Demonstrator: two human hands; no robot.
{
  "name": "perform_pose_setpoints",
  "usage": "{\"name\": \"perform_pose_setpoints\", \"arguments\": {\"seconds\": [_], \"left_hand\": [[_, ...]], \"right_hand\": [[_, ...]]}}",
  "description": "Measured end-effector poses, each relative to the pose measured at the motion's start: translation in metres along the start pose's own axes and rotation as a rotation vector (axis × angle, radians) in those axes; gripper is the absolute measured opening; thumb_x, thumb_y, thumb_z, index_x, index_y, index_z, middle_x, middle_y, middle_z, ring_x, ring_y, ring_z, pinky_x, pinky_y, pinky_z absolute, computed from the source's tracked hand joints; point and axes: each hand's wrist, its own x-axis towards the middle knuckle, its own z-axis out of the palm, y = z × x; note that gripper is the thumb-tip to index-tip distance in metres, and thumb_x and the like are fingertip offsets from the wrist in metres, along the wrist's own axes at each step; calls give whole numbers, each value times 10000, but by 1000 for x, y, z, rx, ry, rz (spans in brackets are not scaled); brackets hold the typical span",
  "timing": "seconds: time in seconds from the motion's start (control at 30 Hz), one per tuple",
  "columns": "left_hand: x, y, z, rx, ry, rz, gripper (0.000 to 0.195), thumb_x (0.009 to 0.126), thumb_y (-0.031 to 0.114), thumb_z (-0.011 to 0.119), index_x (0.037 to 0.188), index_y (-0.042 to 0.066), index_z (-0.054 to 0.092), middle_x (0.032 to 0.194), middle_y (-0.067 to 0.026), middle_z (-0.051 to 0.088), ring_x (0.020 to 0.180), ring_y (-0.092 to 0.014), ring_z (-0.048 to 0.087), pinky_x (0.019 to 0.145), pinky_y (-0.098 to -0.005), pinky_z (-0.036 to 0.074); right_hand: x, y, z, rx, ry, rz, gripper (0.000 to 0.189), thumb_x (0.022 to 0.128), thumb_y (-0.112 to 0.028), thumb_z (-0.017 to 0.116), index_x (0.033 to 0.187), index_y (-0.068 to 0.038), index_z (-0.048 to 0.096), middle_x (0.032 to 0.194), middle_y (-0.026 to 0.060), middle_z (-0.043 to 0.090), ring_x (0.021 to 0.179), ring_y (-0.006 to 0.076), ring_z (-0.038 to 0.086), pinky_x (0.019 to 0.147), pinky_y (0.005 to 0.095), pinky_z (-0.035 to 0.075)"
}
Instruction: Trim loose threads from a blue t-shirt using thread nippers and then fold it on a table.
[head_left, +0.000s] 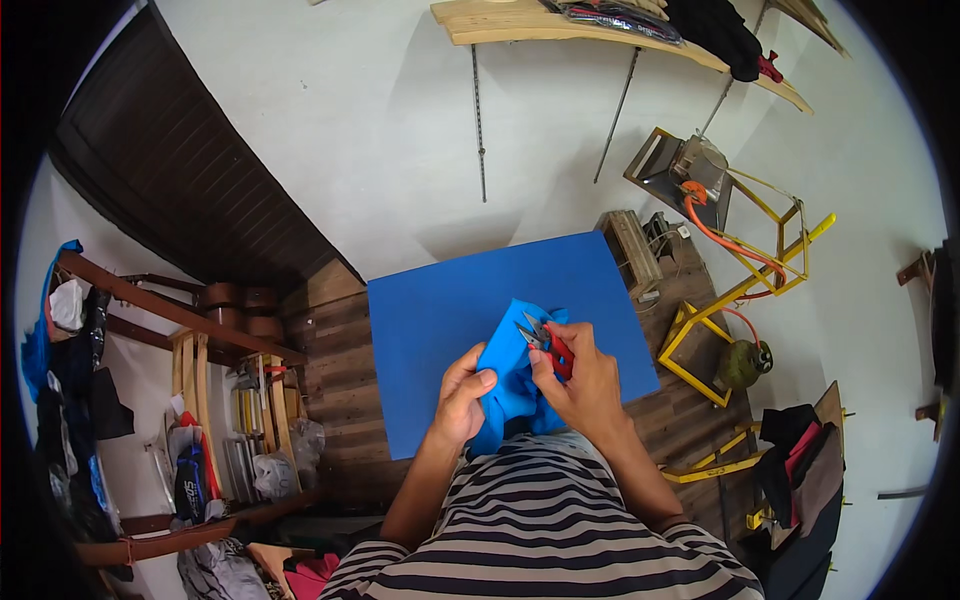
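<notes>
A piece of bright blue fabric (501, 349) is pinched along its left side by my left hand (461, 394), thumb on top. My right hand (585, 371) grips a pair of thread snips (556, 351) with red handles. Their pointed metal blades are parted and lie over the upper part of the cloth; whether they touch it I cannot tell. The rest of the fabric hangs in folds between my hands and partly behind the right one. Below both hands is a blue tabletop (450, 300), and my striped shirt shows at its near edge.
A yellow metal frame (701, 307) with an orange hose stands right of the table, beside a green gas cylinder (744, 365). Dark garments (795, 457) hang at the lower right. Left is a brown rack (187, 307) with bags and cloth. A wooden shelf (510, 26) crosses the far wall.
</notes>
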Motion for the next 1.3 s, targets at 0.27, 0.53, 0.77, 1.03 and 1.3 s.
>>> {"name": "perform_pose_setpoints", "arguments": {"seconds": [0.27,0.53,0.77,1.03,1.3], "left_hand": [[3,2,-1,39,-9,23,393,818,188,552,1136,-43,552,1051,-105,613,961,-161,570,873,-292,434],[3,3,9,24,26,38,444,817,212,544,1175,-49,529,1068,-124,608,980,-180,574,888,-313,441],[-4,1,9,2,28,23,358,833,204,530,1100,-33,552,1002,-75,575,924,-141,527,845,-288,411],[-14,6,12,-19,20,28,435,831,236,533,1151,-58,523,1059,-142,603,965,-194,584,873,-328,463],[-17,5,12,-69,19,10,348,824,190,535,1093,-27,574,934,-30,572,874,-96,498,820,-249,398]], "right_hand": [[8,3,4,-36,-27,-10,295,795,-169,690,973,6,533,711,140,639,577,265,648,495,332,505],[10,5,2,27,-68,2,326,792,-166,689,1008,7,517,706,149,632,572,274,642,491,337,497],[5,1,-2,44,-118,83,304,835,-130,660,1057,-4,496,835,147,653,715,203,663,633,290,514],[0,-7,2,80,-86,61,306,840,-150,653,1059,0,503,827,160,653,696,235,657,604,318,515],[0,-10,4,82,-42,12,337,818,-189,671,1050,-1,515,790,172,650,643,298,661,548,355,518]]}}
